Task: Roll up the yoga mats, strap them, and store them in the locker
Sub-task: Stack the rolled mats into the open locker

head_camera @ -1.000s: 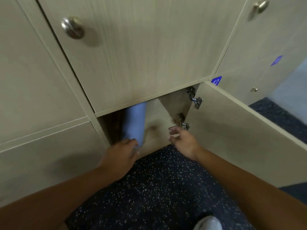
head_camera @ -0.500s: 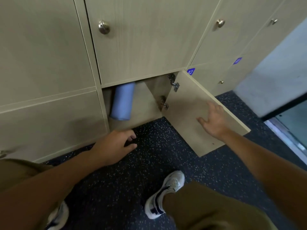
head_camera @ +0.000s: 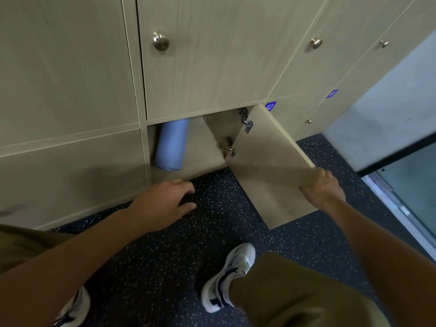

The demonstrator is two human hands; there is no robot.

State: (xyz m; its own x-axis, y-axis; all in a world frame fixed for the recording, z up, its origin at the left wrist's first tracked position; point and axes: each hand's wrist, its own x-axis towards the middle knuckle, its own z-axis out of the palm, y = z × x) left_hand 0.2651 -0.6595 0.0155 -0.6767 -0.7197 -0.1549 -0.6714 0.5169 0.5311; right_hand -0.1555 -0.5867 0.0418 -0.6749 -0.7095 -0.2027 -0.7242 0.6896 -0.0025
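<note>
Gripping the open locker door (head_camera: 266, 171), right hand (head_camera: 323, 187); left hand (head_camera: 162, 204) relaxed near the rolled mat (head_camera: 171, 145).

The left hand (head_camera: 162, 204) reaches forward, palm down, fingers loosely curled and holding nothing. The right hand (head_camera: 323, 187) stretches out to the right, fingers curled over the free edge of the door (head_camera: 266, 166), gripping it.

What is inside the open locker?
A rolled blue mat lies at the left side of the locker. The door above hides its far end and the locker's back. No strap shows.
</note>
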